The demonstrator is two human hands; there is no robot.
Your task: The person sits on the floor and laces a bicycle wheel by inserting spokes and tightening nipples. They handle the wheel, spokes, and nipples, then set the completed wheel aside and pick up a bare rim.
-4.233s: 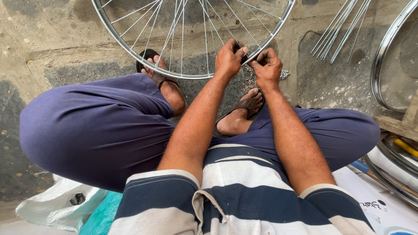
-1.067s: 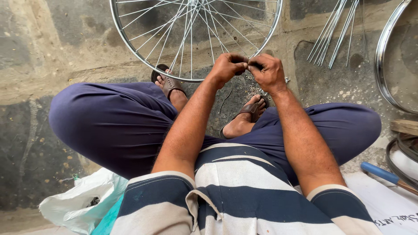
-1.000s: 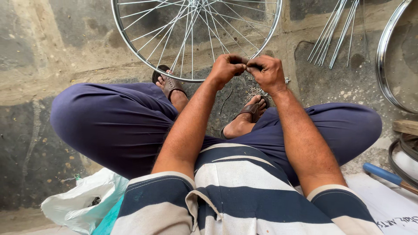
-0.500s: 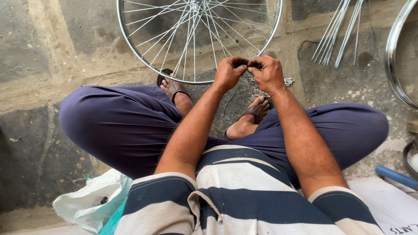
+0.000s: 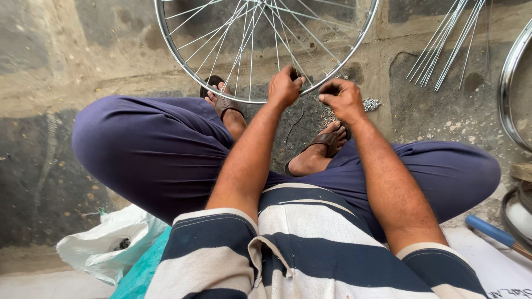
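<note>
A spoked bicycle wheel [image 5: 183, 61] with a shiny metal rim lies flat on the stone floor in front of my crossed legs. My left hand [image 5: 284, 86] grips the near edge of the rim with fingers curled over it. My right hand [image 5: 342, 98] hovers just right of it, fingers pinched together close to the rim; anything small held in them is hidden. A little heap of small metal nipples [image 5: 370, 103] lies on the floor beside my right hand.
A bundle of loose spokes [image 5: 443, 47] lies at the upper right. Another metal rim [image 5: 507, 88] curves along the right edge. A blue-handled tool [image 5: 490, 231] rests at the lower right, a white plastic bag [image 5: 105, 243] at the lower left.
My right hand has come slightly off the rim and away from my left hand. The view has shifted a little to the right and down.
</note>
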